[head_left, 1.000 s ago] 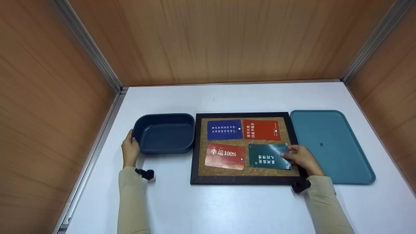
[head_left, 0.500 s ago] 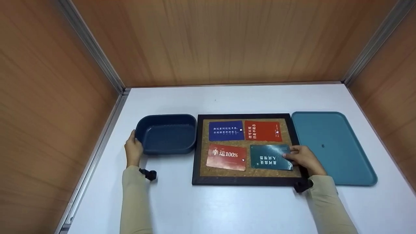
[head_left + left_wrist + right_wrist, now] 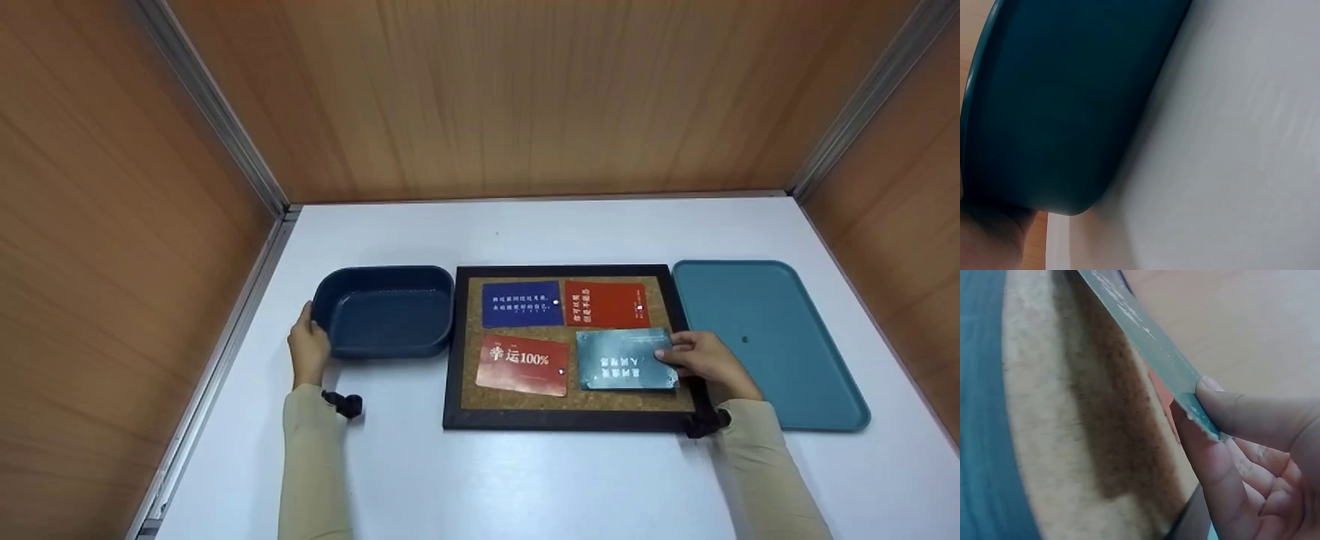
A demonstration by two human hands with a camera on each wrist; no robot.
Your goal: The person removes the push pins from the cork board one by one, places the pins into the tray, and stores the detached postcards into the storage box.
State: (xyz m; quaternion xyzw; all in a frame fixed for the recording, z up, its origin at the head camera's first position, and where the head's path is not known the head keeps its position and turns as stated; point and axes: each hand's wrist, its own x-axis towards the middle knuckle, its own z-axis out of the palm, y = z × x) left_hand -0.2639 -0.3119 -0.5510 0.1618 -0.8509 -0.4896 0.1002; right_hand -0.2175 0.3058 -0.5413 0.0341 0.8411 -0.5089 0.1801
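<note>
Our right hand [image 3: 711, 363] pinches the green card [image 3: 619, 346], likely unmounting it; next seems a clean lift off the corkboard [image 3: 600, 401]. Our left hand [image 3: 308, 352] touches the bin [image 3: 390, 350], grip unclear.

Dressed in long khaki sleeves [image 3: 313, 472], lightly creased. Fitted beside the cuffs [image 3: 306, 391] with small, blocky black wrist cameras [image 3: 348, 406]. Ungloved at left hand [image 3: 308, 352] and right hand [image 3: 711, 363].

I see a white tabletop [image 3: 525, 480] before me. Wood-grained panels [image 3: 480, 97] rise at its far edge and to my left and right, with a grey metal post [image 3: 213, 105] in the far left corner.
</note>
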